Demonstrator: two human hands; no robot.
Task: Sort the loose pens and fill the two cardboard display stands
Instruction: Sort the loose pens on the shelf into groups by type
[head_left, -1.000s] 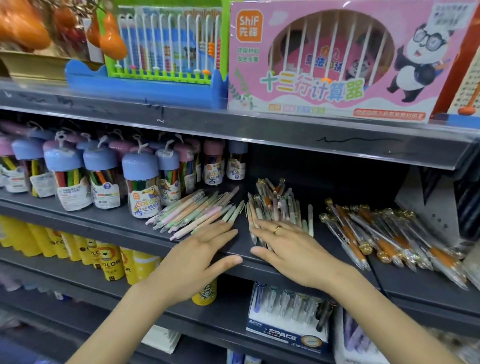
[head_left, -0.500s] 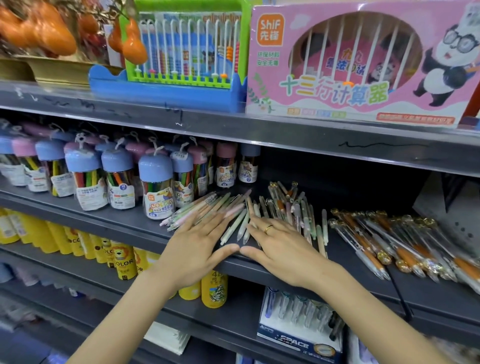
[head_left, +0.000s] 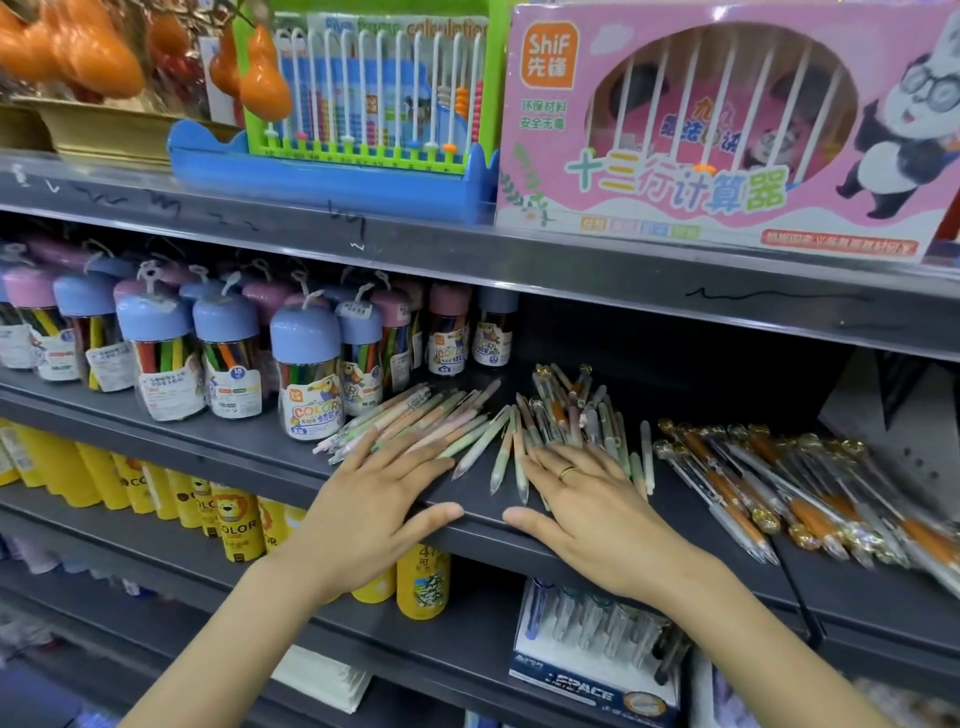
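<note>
Both hands lie flat with fingers straight on the dark grey metal shelf (head_left: 249, 447), mid-frame. The left hand (head_left: 374, 512) presses on a fan of loose pastel pink-and-green pens (head_left: 431, 423); the right hand (head_left: 587, 506), wearing a gold ring (head_left: 568, 472), covers a messier pile of clear-barrelled pens (head_left: 571, 410). Orange gold-topped pens (head_left: 769, 483) sit over at the right, and blue-capped jars of colour markers (head_left: 306, 374) stand to the left.

You face dark grey metal shop shelving (head_left: 571, 270) in stacked tiers, its front edges marked with scribbles. The top tier carries a pink cardboard abacus box (head_left: 727, 130); the bottom holds yellow cylindrical tubes (head_left: 156, 488). Even, bright indoor light falls across everything.
</note>
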